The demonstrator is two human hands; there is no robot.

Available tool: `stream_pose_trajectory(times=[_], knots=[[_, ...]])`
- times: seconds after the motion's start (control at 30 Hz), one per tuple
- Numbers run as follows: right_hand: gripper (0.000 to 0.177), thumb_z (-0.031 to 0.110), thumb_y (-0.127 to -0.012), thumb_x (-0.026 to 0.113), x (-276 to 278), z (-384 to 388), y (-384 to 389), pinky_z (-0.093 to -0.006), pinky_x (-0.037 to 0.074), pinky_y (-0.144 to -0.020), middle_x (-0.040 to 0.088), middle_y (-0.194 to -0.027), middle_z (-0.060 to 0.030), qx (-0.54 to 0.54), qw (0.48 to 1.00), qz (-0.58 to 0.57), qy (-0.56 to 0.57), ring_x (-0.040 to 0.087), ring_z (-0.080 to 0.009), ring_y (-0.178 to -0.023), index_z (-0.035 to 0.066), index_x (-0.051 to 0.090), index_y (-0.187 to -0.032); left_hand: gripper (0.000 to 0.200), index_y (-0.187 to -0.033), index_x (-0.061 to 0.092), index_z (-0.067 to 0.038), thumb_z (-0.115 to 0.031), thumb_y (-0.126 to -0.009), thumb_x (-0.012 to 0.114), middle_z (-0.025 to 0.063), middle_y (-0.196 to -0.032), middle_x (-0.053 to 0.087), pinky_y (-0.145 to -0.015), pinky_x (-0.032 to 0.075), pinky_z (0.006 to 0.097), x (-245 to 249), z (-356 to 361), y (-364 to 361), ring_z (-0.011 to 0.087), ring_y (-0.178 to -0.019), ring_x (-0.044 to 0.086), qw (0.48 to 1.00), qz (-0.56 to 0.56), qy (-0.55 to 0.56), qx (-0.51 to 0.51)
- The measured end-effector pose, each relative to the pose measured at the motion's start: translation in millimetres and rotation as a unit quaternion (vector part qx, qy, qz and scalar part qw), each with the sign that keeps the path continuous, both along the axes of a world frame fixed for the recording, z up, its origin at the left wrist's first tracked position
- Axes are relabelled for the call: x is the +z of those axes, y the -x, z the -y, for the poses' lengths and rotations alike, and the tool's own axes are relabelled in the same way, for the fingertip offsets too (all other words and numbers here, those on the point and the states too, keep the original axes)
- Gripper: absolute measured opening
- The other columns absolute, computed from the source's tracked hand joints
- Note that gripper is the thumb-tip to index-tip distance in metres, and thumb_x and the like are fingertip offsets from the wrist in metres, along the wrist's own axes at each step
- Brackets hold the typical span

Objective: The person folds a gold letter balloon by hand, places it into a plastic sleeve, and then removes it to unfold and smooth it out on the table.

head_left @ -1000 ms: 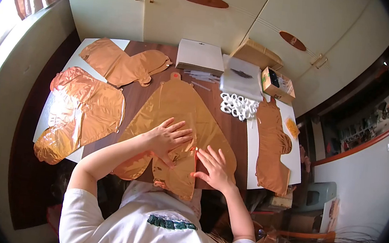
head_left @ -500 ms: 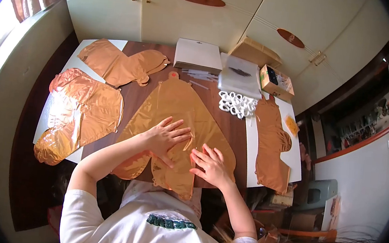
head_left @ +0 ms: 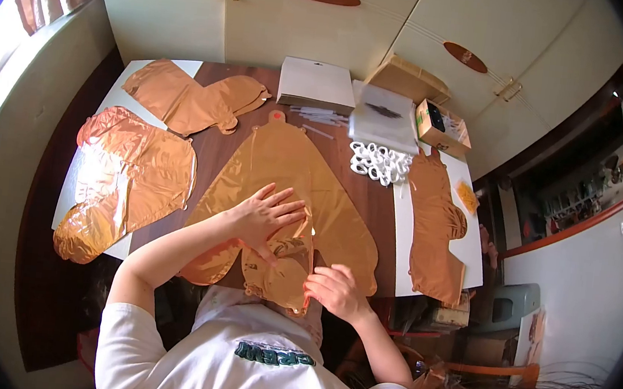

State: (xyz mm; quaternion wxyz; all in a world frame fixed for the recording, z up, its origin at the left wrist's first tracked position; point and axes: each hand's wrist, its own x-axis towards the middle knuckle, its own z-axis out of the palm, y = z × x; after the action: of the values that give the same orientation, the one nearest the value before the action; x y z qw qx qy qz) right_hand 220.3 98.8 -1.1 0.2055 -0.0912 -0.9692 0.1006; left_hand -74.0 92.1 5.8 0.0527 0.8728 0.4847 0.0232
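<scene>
A large flat foil balloon (head_left: pixel 285 157), copper-gold and uninflated, lies in front of me with its lower part near the table's front edge. My left hand (head_left: pixel 269 219) rests on its middle with the fingers spread, palm down. At the lower right, my right hand (head_left: pixel 335 290) is closed, thumb and fingers pinching the right edge of a narrow lower section of the foil. That edge is slightly raised and creased. My right palm is turned away, so the exact grip is partly hidden.
Several more copper foil balloons lie around: a shiny one (head_left: pixel 135 176) at left, a matte one (head_left: pixel 192 98) behind it, another (head_left: pixel 434 222) at right. At the back are a white box (head_left: pixel 315 85), clear straws (head_left: pixel 316 115), plastic bags (head_left: pixel 384 118), white rings (head_left: pixel 379 162) and an open carton (head_left: pixel 443 132).
My right hand has gone from lying open on the foil to pinching its edge, lower and slightly right. The foil there is now lifted and creased. My left hand has stayed in place.
</scene>
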Motion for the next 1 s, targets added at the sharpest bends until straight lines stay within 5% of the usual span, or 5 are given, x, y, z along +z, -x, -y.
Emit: stream_pose_trajectory(times=[0.27, 0.57, 0.87, 1.0], knots=[[0.02, 0.01, -0.078, 0.065, -1.4, 13.5, -11.0, -0.0358, 0.045, -0.099, 0.063, -0.11, -0.0074, 0.036, 0.999, -0.026, 0.005, 0.058, -0.0188, -0.112, 0.005, 0.064, -0.097, 0.123, -0.146, 0.027, -0.012, -0.084, -0.053, 0.06, 0.0098, -0.153, 0.024, -0.113, 0.013, 0.0555, 1.5, -0.3, 0.1, 0.0353, -0.142, 0.016, 1.0, -0.006, 0.006, 0.0], [0.005, 0.012, -0.081, 0.064, -23.1, 15.0, -7.7, -0.0385, 0.051, -0.092, 0.065, -0.104, -0.0041, 0.02, 0.99, -0.1, -0.096, 0.062, -0.0193, -0.104, 0.011, 0.06, -0.084, 0.121, -0.147, 0.025, -0.012, -0.081, -0.054, 0.062, 0.0092, -0.154, 0.022, -0.113, 0.013, 0.0553, 1.4, -0.7, -0.1, 0.035, -0.142, 0.015, 1.0, -0.016, 0.015, 0.002], [0.008, 0.019, -0.085, 0.061, -22.8, 12.0, -12.7, -0.045, 0.048, -0.097, 0.064, -0.106, -0.0034, 0.034, 0.993, -0.075, -0.089, 0.061, -0.0197, -0.108, 0.015, 0.06, -0.091, 0.121, -0.147, 0.025, -0.012, -0.08, -0.054, 0.064, 0.0092, -0.154, 0.022, -0.113, 0.014, 0.0554, 3.6, 0.0, -1.3, 0.0347, -0.142, 0.015, 1.0, -0.015, 0.018, 0.004], [0.011, 0.016, -0.083, 0.063, -6.4, 16.0, -11.3, -0.0439, 0.045, -0.095, 0.065, -0.104, -0.0006, 0.023, 0.997, -0.076, 0.006, 0.062, -0.021, -0.106, 0.014, 0.063, -0.094, 0.119, -0.146, 0.028, -0.011, -0.083, -0.057, 0.059, 0.0085, -0.153, 0.023, -0.113, 0.016, 0.0536, 5.8, 1.1, -1.3, 0.0324, -0.142, 0.017, 0.999, -0.037, 0.001, 0.002]])
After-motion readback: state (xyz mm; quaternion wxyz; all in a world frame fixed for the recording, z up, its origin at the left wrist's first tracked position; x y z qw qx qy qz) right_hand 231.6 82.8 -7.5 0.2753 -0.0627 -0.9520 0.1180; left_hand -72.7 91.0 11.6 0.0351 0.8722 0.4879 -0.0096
